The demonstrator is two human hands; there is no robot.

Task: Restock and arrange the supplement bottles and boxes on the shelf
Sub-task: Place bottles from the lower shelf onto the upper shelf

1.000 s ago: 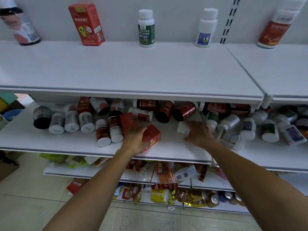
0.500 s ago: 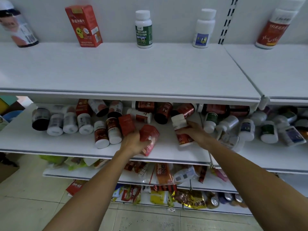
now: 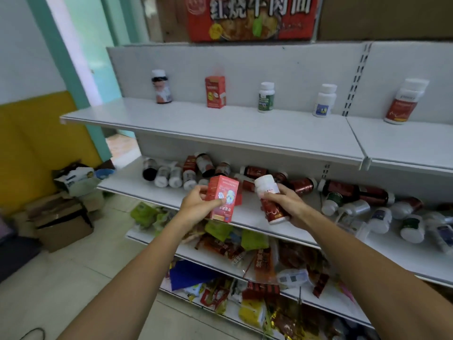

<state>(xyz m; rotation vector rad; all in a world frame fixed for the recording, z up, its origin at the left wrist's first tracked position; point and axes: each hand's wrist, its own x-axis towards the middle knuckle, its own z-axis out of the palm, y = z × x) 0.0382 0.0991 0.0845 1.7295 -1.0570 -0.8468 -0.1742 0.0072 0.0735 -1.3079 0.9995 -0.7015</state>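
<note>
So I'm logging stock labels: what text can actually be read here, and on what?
"红烧牛肉面", tops cropped: red carton above the shelves.
Blurred: print on the red box in the left hand.
Blurred: label on the white-capped bottle in the right hand.
Too small: the shelved bottles.

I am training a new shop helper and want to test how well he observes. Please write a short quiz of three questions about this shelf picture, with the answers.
1. True or false: the left hand holds a red box.
2. What does the right hand hold?
A) a green snack bag
B) a red-label bottle with a white cap
C) nothing
3. Count: how many items stand upright along the upper shelf, both sections together?

Key: 1 true; 2 B; 3 five.
</note>
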